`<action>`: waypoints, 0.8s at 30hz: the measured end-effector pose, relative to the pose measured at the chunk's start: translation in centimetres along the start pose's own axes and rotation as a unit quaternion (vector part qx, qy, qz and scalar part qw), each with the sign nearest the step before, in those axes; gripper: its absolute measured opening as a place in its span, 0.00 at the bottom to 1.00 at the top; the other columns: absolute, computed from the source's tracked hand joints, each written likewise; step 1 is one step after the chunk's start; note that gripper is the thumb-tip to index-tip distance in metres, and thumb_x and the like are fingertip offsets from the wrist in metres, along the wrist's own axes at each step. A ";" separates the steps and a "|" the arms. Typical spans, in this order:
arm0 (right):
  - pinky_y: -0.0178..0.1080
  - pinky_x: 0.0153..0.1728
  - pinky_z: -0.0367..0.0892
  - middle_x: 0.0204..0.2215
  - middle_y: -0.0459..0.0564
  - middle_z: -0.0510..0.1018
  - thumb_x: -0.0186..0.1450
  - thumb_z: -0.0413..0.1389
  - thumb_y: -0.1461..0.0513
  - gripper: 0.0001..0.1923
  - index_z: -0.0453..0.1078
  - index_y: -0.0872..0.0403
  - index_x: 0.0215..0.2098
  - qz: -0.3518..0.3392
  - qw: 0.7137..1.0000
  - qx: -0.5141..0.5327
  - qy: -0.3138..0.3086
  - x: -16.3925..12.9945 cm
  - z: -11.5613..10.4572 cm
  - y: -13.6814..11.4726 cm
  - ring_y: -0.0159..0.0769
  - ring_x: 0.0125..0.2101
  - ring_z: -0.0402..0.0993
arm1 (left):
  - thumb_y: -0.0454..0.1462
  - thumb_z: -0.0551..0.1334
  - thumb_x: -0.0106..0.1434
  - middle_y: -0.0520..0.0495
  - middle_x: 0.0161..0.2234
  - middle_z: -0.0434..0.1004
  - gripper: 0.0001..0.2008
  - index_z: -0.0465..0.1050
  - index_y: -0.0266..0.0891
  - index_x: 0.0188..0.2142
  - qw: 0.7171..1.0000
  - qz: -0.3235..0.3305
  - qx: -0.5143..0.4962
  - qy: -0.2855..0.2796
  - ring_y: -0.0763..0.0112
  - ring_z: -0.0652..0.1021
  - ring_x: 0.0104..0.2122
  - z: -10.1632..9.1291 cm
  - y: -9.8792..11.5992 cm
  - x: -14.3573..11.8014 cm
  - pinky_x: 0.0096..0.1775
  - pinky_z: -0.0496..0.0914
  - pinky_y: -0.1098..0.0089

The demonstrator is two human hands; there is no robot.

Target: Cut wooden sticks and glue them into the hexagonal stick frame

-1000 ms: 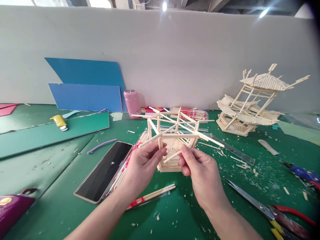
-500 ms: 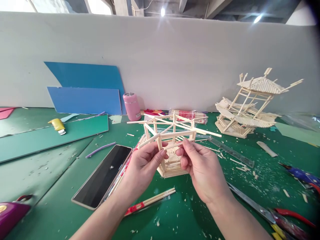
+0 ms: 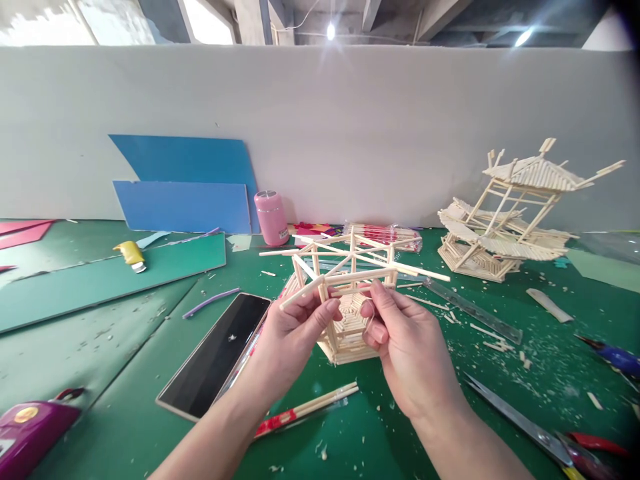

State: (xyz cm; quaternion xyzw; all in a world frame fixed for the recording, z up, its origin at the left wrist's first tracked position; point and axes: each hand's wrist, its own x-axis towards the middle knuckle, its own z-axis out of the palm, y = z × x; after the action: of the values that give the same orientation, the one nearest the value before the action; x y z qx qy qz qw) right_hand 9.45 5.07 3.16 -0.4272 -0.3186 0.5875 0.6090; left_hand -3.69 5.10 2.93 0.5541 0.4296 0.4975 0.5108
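Observation:
A small open pavilion frame of thin wooden sticks [image 3: 356, 275] stands in front of me, with a six-sided base [image 3: 350, 357] below. My left hand [image 3: 293, 337] is closed around its front left corner post, thumb in front. With thumb and forefinger, my right hand [image 3: 410, 347] pinches the right end of a short wooden stick [image 3: 349, 291]. That stick lies nearly level, just under the front top rail; whether its left end touches the post I cannot tell. Thin glue-like strands show near my right fingers.
Behind at right stands a larger stick pavilion [image 3: 525, 213]. A phone [image 3: 215, 353], stick packet [image 3: 300, 410], scissors [image 3: 520, 420], clear ruler [image 3: 475, 310], pink flask [image 3: 271, 218], yellow tube [image 3: 131, 255] and purple tool [image 3: 37, 433] lie around on the green table, among scraps.
The short stick has come up closer to the top rail and lies more level. My left hand keeps its hold. The whole view has shifted slightly, so everything appears further right and lower.

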 end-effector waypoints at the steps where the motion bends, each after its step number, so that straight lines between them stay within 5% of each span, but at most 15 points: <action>1: 0.30 0.17 0.49 0.18 0.41 0.67 0.58 0.57 0.54 0.11 0.74 0.53 0.28 0.001 1.000 0.004 0.000 -0.1 0.0 0.1 0.20 0.16 0.53 | 0.38 0.59 0.60 0.51 0.31 0.72 0.06 0.73 0.38 0.34 1.000 0.004 -0.004 0.000 0.73 0.70 0.31 0.0 0.1 0.0 0.33 0.67 0.75; 24: 0.30 0.16 0.48 0.17 0.40 0.67 0.55 0.59 0.56 0.09 0.73 0.54 0.26 0.016 0.999 0.025 -0.012 -0.3 0.3 0.0 0.21 0.15 0.52 | 0.38 0.56 0.62 0.47 0.35 0.75 0.11 0.74 0.39 0.41 0.997 0.021 0.077 -0.006 0.65 0.72 0.37 -0.2 0.8 0.0 0.41 0.67 0.66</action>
State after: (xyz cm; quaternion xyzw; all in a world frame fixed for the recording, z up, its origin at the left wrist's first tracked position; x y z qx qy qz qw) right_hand 9.18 4.83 3.35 -0.4100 -0.3036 0.6101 0.6062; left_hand -3.92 5.00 3.70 0.6037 0.4519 0.4705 0.4581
